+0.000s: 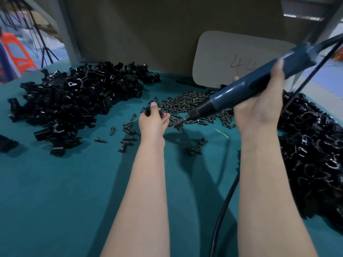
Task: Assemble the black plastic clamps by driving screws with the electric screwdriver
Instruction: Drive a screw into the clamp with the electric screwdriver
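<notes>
Black clamp (150,109) pinched in left hand (153,122); right hand (259,106) grips driver (239,90), whose slanted bit (182,121) could skid into the left hand.

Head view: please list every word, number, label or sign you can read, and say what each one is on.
"44": handwritten on the pale card standing at the back. The electric screwdriver crosses the second digit, so further characters may be hidden.
Electric screwdriver body: no readable label.
Black clamps: no readable marking, only glints.
</notes>
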